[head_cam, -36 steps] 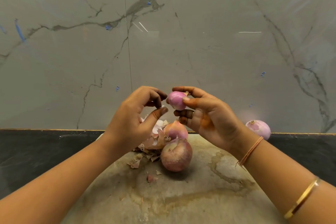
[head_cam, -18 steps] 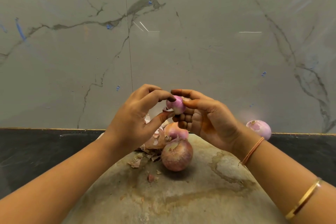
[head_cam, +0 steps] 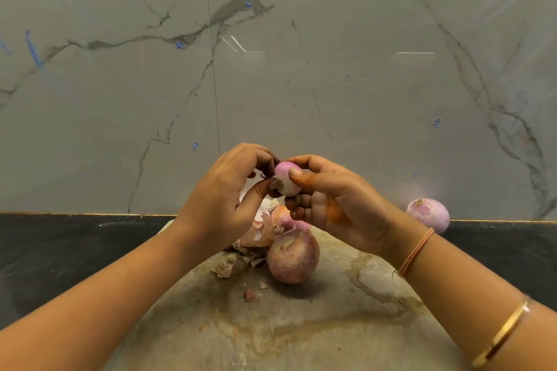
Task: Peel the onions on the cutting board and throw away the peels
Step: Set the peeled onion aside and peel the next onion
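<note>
A stained, round beige stone cutting board [head_cam: 301, 325] is seen nearest, laid on a black tabletop [head_cam: 60, 250]. On it lie an unpeeled reddish onion [head_cam: 293, 256] and papery peels [head_cam: 241, 259]. Above, a small pink peeled onion [head_cam: 286, 179] is gripped by the right hand [head_cam: 334, 205] and pinched by the left hand [head_cam: 223, 199]. Another peeled pale-purple onion [head_cam: 429, 215] rests against the grey veined marble wall [head_cam: 301, 69].

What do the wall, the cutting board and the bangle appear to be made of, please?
Wall: looks like polished grey marble or a marble-look slab, with dark veins and light reflections. Cutting board: probably stone, matte, beige and stained; worn wood cannot be ruled out. Bangle: likely metal, gold-coloured and shiny.
</note>
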`<state>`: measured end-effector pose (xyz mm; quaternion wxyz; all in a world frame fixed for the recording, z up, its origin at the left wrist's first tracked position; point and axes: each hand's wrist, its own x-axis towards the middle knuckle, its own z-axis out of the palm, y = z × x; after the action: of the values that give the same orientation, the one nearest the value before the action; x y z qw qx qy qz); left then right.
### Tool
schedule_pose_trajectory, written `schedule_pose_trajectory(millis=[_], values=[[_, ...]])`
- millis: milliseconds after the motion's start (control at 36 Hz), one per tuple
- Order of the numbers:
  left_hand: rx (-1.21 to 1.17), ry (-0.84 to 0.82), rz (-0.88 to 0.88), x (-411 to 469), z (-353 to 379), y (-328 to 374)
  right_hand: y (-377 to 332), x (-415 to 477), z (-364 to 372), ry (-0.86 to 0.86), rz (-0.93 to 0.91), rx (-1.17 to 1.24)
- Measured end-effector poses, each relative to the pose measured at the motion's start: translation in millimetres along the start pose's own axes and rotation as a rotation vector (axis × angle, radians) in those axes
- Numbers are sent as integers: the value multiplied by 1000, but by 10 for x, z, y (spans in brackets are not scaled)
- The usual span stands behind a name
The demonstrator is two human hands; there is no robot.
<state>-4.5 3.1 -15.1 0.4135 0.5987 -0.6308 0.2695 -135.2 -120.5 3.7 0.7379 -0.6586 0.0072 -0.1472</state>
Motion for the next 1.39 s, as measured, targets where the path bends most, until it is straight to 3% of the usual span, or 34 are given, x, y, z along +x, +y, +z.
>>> schedule_pose_trajectory(millis=[167,389,611,750,889,1222,1389], values=[[-119,75,-120,7,-61,10,-18,-15,-58,-35,10,82],[-42,-35,-213,-21,-29,-46,-17,-2,-84,1,5,43],[-24,-29,-301,-6,-37,-22,47,35,-60,125,-136,-434],[-88,20,-219,2,-38,-5,73,20,-7,131,-220,-856],[-84,11,-127,4,-41,18,74,14,2,129,-302,-1007],[-139,52,-300,-6,-27,36,98,9,17,113,-367,-1051],[-182,81,-373,13,-26,73,119,25,47,106,-333,-867]])
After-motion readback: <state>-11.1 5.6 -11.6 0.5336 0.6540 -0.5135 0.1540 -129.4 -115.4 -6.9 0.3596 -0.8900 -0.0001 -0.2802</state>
